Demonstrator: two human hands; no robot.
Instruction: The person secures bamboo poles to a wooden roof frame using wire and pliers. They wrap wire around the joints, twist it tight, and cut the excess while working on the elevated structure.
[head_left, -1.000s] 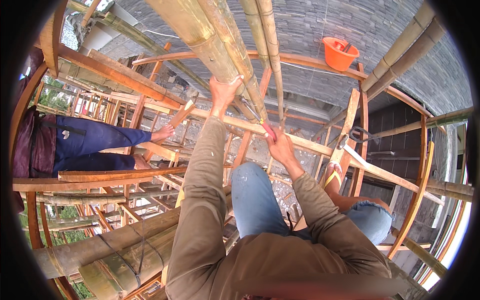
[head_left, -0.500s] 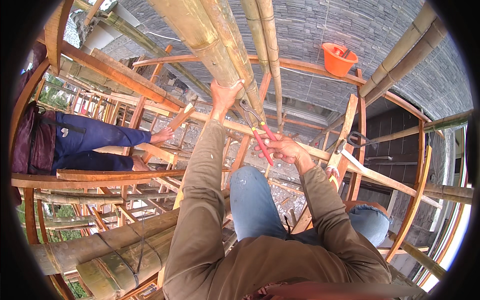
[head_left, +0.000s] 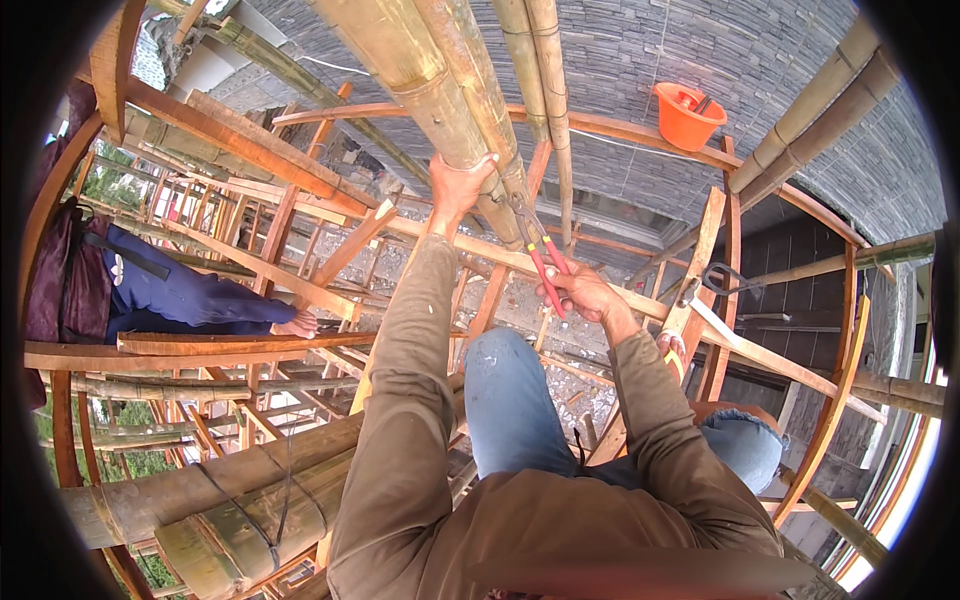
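My left hand (head_left: 460, 190) is wrapped round the lower part of a thick bamboo pole (head_left: 420, 85), which stands beside a thinner bamboo pole (head_left: 473, 75). To the right, my right hand (head_left: 582, 292) is closed on the red handles of a pair of pincers (head_left: 546, 258). Their metal jaws point up and away from me, at the thinner pole just right of my left hand. Whether the jaws touch the pole or grip something there, I cannot make out.
Wooden beams (head_left: 800, 370) and tied bamboo (head_left: 240, 480) form scaffolding over a rubble-strewn ground far below. An orange bucket (head_left: 688, 122) hangs at the far right by the grey wall (head_left: 610, 60). Another person's blue-trousered leg (head_left: 190, 285) extends from the left.
The pincers have shifted a little right, their handles drawn closer together. My left hand keeps its grip on the pole. The other person's legs have moved, one foot no longer showing apart.
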